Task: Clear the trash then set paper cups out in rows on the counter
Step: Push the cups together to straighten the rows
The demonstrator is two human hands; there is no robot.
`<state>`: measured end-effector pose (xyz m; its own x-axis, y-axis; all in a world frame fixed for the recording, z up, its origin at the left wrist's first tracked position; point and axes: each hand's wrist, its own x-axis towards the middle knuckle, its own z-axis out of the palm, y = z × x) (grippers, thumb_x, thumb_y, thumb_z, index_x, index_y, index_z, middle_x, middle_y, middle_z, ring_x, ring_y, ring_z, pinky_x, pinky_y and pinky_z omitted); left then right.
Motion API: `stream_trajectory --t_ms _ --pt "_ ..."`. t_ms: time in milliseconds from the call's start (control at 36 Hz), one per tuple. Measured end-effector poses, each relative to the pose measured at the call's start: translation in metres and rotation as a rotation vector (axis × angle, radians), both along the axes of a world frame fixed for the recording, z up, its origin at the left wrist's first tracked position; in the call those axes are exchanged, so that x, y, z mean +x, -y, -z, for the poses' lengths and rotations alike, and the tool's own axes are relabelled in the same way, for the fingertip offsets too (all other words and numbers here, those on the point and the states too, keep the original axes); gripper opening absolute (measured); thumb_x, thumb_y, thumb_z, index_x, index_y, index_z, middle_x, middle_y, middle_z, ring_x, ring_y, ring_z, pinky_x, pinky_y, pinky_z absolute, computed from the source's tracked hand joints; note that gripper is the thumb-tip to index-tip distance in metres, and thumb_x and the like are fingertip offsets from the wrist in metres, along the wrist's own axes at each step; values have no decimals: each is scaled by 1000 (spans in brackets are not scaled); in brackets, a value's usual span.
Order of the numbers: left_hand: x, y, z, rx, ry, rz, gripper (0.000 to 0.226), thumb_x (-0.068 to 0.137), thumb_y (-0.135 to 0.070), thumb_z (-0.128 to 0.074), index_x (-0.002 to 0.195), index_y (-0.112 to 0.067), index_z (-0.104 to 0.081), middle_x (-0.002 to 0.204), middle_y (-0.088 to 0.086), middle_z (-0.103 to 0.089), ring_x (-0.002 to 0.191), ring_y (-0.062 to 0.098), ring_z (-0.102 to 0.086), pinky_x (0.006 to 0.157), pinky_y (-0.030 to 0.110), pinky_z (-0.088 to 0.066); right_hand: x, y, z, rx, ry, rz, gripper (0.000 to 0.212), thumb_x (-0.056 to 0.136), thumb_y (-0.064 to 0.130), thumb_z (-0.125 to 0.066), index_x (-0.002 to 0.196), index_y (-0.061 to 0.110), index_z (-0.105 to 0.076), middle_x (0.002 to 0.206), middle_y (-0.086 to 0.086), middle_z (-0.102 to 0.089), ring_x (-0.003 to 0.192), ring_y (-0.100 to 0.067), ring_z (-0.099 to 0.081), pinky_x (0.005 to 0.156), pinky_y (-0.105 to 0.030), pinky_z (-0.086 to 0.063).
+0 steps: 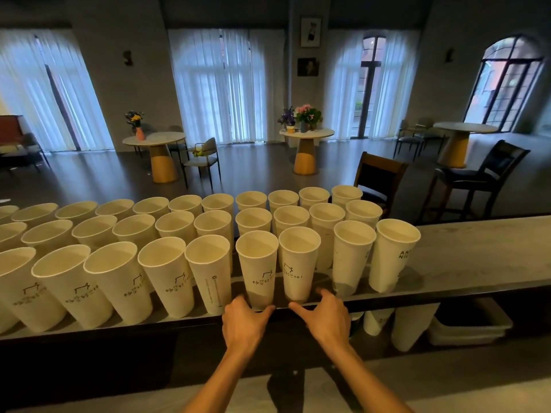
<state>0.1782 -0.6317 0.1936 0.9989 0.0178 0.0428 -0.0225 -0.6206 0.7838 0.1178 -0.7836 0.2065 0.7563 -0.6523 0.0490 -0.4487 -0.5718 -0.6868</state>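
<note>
Centrally, left hand [245, 321] and right hand [326, 315] are resting at the counter [477, 257] edge, fingers loosely spread, gripping nothing; paper cups [258, 268] are standing upright in three rows on it

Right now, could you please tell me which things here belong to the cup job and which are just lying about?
Job: cups; counter; left hand; right hand; spare cups underneath.
Lying about: bin; chairs; round tables; flowers.

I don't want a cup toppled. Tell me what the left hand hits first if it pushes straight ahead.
Probably the front-row cup directly ahead: the left hand lies at its base, fingers beside it. Contact can't be confirmed from this view.
</note>
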Motion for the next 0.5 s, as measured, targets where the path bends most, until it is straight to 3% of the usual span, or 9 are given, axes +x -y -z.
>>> stream_trajectory --t_ms 83,139,194,250,361,500 --pt "-9 2 2 -18 -16 -90 76 74 -40 -87 138 -12 -57 119 7 -71 111 23 -69 92 39 -58 -14 6 4 -10 31 23 76 71 60 -77 134 22 -56 118 1 -70 107 -12 -67 86 -26 -53" --pt "-23 7 4 -45 -9 -146 79 77 -35 -86 144 -12 -52 99 3 -74 95 17 -72 90 40 -60 -26 15 4 -15 42 15 64 73 60 -76 124 24 -63 105 7 -72 95 -6 -68 80 -21 -55" --pt "-40 13 1 -92 11 -173 71 81 -26 -84 143 -11 -52 75 -3 -69 74 7 -68 84 35 -59 -33 26 2 -27 57 -1 51 74 61 -75 111 25 -69 85 14 -68 76 1 -63 67 -13 -50" --pt "-58 23 -4 -145 62 -184 56 83 -21 -82 133 -12 -59 65 -4 -65 65 3 -64 77 30 -58 -42 39 -3 -35 78 -19 43 75 62 -73 100 27 -71 72 17 -62 65 5 -58 56 -9 -42" --pt "-84 56 -4 -164 99 -96 36 85 -25 -80 118 -14 -68 61 -6 -65 59 2 -65 71 32 -62 -55 69 -5 -86 84 -24 41 73 69 -70 84 29 -73 63 17 -60 57 5 -56 50 -9 -37" --pt "-110 119 -12 -126 138 12 44 86 -37 -79 123 -18 -67 64 -9 -65 62 -1 -64 74 28 -61 -72 125 0 -89 84 1 40 71 68 -73 74 29 -68 62 15 -64 61 2 -59 56 -17 -46"
